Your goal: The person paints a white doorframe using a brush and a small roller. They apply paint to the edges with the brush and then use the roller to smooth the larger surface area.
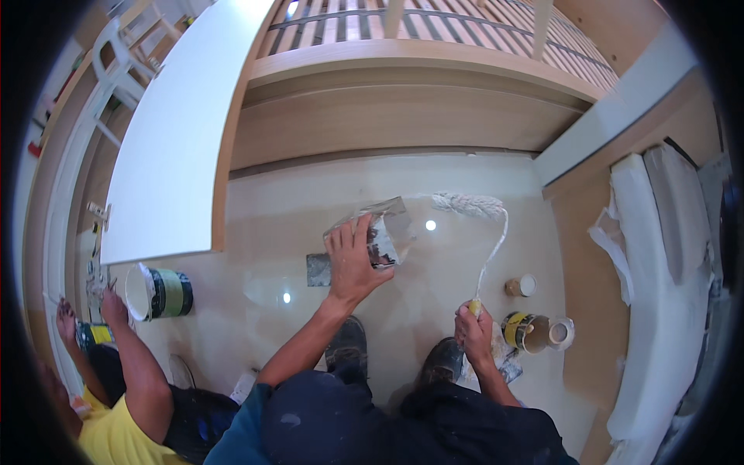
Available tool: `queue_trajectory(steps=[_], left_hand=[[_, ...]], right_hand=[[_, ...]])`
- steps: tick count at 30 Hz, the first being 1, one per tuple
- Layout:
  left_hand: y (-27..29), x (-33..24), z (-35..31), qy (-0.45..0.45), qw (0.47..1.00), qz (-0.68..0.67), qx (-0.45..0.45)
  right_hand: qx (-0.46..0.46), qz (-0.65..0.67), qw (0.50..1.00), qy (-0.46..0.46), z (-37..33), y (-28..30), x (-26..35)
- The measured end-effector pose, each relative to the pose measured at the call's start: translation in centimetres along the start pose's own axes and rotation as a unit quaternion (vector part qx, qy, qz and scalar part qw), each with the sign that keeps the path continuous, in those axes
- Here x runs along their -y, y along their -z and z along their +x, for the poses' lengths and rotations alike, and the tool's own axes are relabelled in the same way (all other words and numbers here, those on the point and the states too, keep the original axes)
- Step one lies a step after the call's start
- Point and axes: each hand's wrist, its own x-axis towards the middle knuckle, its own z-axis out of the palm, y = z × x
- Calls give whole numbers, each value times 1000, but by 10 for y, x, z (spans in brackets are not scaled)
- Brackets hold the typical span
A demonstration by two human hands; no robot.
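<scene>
My left hand (356, 260) is closed over the side of a see-through, boxy container (397, 221), tilted above the floor. White paint and dark patches smear its inside. My right hand (474, 335) grips a paint roller by its yellow handle, down near my right shoe. The roller's bent, paint-coated rod runs up to a shaggy white sleeve (469, 204), which lies just right of the container at floor level. Whether the sleeve presses on the floor I cannot tell. A small grey flat piece (318, 270) is on the floor beside my left hand.
A slatted wooden bed frame (418, 58) spans the far side. An open white door panel (174, 147) juts in on the left. A paint bucket (159, 292) and a co-worker in yellow (124, 422) are at left. Cans (527, 332) and wrapped white padding (659, 310) stand right.
</scene>
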Motion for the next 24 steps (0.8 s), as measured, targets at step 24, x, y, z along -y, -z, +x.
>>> queue_trajectory(steps=[24], left_hand=[[-45,35,-71,132,971,-197,-5]], right_hand=[[-15,-108,993,-42,14,-3,-40]])
